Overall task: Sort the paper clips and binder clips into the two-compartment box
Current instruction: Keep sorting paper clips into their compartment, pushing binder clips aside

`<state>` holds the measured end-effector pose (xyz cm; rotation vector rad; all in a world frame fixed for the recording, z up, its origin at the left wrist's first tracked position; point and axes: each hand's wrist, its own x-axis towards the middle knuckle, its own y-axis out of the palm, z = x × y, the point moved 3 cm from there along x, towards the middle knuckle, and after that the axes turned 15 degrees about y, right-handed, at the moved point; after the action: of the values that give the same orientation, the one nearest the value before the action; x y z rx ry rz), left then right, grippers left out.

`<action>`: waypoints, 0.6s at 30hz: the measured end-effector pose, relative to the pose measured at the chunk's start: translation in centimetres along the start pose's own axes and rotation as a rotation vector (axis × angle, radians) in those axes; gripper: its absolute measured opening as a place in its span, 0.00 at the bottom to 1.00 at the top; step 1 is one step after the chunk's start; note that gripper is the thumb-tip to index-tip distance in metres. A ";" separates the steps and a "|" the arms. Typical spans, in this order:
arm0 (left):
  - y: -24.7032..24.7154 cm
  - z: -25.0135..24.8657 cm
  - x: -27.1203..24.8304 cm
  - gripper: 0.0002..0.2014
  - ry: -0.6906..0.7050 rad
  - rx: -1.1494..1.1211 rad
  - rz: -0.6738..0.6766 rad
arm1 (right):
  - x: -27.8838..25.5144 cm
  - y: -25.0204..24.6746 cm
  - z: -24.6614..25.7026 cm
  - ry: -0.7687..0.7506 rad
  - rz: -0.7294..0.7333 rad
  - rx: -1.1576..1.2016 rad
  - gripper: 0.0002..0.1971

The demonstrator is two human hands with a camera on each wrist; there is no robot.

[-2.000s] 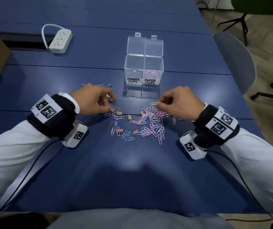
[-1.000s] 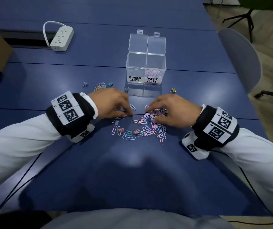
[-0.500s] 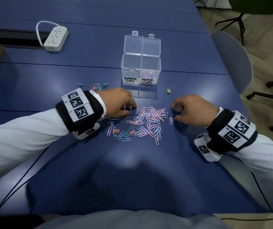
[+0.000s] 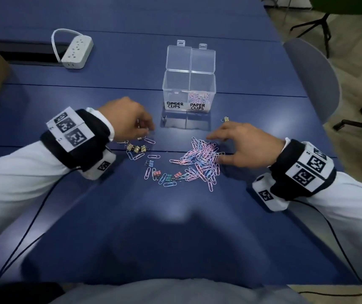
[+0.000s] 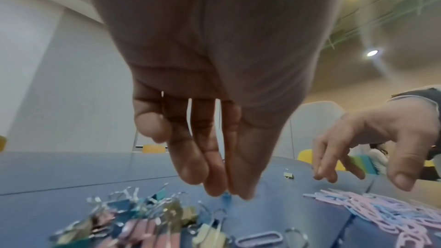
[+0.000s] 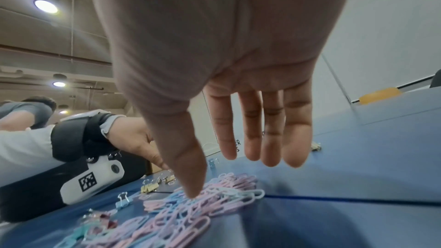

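Note:
The clear two-compartment box [image 4: 189, 89] stands open mid-table; its "PAPER CLIPS" side holds some clips and its "BINDER CLIPS" side looks empty. A pile of pink and blue paper clips [image 4: 199, 162] [image 6: 190, 212] lies in front of it. My right hand [image 4: 214, 148] [image 6: 214, 174] is spread open at the pile's right edge, its thumb tip touching the clips. My left hand [image 4: 148, 130] [image 5: 229, 191] hangs over a heap of binder clips [image 5: 143, 220], fingertips drawn together and pointing down, with nothing visibly gripped. Gold binder clips [image 4: 136, 148] lie just below it.
Single binder clips lie in front of the box [image 4: 164, 118] and to the right of it [image 4: 226, 119]; pink and teal ones [image 4: 166, 176] sit nearer me. A power strip [image 4: 78, 52] is at the back left, and a grey chair [image 4: 313, 80] stands at the table's right edge.
My left hand has drawn back to the left, away from the pile, uncovering the gold binder clips. My right hand has moved left onto the pile's edge and spread its fingers.

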<state>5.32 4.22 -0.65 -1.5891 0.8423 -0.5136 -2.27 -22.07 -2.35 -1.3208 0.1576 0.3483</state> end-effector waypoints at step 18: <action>1.9 -4.3 0.5 0.15 0.310 0.190 0.139 | 0.3 0.7 1.2 -0.067 -0.035 -0.006 0.24</action>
<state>2.03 0.99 -1.73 -1.2852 1.0947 -0.7293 -2.35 -20.72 -2.75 -1.3144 0.0774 0.3635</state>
